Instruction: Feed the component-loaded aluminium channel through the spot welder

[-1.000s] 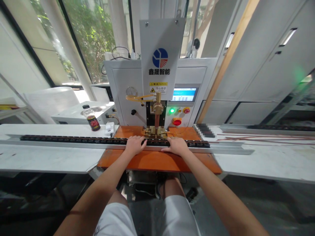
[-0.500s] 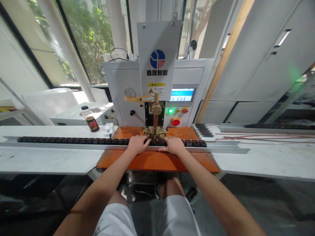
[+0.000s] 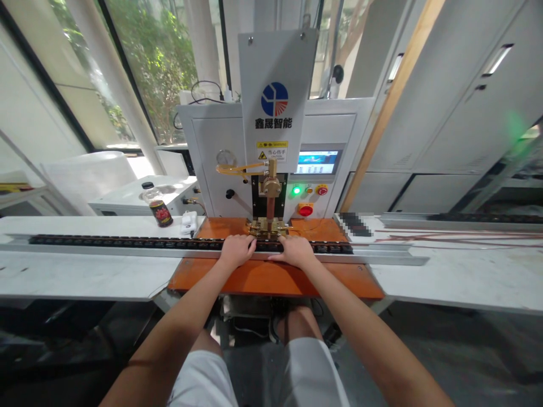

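A long dark segmented strip [image 3: 127, 243] lies in a grey metal channel [image 3: 382, 257] that crosses the orange plate [image 3: 271, 277]. My left hand [image 3: 238, 250] is closed on the strip, just left of the machine's brass head [image 3: 270, 226]. On the right of that head, my right hand [image 3: 294, 250] grips the strip too, its thumb along the near edge of the channel. Both hands' fingertips are partly hidden behind the strip. A copper-coloured rod [image 3: 270, 206] stands upright over the strip between my hands.
Behind stands the grey machine [image 3: 216, 135] with a lit screen [image 3: 317, 162], a green light and red knobs. A bottle [image 3: 158, 206] and a white device [image 3: 189, 222] stand left. Thin copper-coloured rods [image 3: 441, 240] and a second channel [image 3: 407, 219] lie right.
My right hand has shifted slightly left, and the strip's right end sits slightly further left in the channel. The display on the screen looks different. My left hand keeps its hold.
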`<action>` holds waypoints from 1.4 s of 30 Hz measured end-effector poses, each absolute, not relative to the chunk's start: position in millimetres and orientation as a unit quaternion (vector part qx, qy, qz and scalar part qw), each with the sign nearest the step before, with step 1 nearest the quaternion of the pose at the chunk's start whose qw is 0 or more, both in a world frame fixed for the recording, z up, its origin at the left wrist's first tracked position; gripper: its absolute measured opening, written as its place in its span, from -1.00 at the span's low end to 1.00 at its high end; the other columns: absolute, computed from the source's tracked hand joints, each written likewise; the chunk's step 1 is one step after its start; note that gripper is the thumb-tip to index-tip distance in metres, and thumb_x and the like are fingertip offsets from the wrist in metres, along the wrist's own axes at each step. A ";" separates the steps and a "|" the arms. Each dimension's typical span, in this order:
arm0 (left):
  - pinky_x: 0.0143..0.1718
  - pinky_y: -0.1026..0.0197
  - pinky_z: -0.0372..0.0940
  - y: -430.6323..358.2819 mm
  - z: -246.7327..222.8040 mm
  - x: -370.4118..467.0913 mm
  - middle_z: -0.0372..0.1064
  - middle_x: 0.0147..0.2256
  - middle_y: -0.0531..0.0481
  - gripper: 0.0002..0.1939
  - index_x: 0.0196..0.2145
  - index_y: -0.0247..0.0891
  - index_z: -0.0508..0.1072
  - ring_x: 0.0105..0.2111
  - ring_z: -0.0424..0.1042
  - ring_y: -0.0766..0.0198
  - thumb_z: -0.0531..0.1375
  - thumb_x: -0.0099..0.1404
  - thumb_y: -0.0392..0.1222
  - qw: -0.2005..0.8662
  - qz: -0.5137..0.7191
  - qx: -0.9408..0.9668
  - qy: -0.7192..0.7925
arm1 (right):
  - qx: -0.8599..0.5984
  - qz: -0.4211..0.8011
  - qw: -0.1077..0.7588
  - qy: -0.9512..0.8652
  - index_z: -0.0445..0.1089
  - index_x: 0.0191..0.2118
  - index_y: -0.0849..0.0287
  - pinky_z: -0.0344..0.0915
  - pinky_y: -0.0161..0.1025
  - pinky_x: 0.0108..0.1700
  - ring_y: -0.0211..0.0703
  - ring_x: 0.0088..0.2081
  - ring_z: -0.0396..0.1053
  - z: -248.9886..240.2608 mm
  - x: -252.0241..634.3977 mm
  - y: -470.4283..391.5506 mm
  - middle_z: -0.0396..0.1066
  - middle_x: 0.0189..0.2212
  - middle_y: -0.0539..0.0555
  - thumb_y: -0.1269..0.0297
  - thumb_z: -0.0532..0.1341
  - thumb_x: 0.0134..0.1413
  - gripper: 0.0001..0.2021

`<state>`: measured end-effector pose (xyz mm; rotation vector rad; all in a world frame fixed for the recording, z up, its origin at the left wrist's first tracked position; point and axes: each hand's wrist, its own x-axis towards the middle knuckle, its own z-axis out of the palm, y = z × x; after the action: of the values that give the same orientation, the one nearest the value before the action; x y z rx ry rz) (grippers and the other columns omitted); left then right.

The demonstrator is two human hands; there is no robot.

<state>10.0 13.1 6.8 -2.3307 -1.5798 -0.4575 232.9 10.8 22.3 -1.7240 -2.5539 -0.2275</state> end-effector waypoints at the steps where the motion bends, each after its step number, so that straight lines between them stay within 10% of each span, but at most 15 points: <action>1: -0.25 0.11 0.20 13.4 6.1 10.3 0.49 -0.35 -0.17 -0.52 -0.24 -0.24 0.51 -0.31 0.45 0.11 -0.15 0.43 0.01 0.144 -0.163 -0.807 -0.549 | -0.559 -0.075 0.023 -0.826 0.38 -0.01 0.19 0.26 -0.09 -0.07 0.13 -0.09 0.43 22.5 232.9 10.4 0.46 -0.11 0.33 -0.51 -0.11 -0.06 -0.13; 42: -0.20 0.10 0.24 14.2 6.8 -22.4 0.51 -0.30 -0.17 -0.50 -0.24 -0.22 0.54 -0.28 0.45 0.11 -0.13 0.42 0.06 0.132 -0.164 -0.805 -0.554 | -0.570 -0.089 0.007 -0.817 0.39 -0.02 0.17 0.30 -0.13 -0.14 0.13 -0.13 0.46 26.7 272.9 8.7 0.50 -0.18 0.27 -0.50 -0.10 -0.04 -0.16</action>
<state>-22.4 14.2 6.8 -2.3369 -1.6074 -0.4763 272.9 8.7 26.7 -1.7826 -2.5540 -0.2798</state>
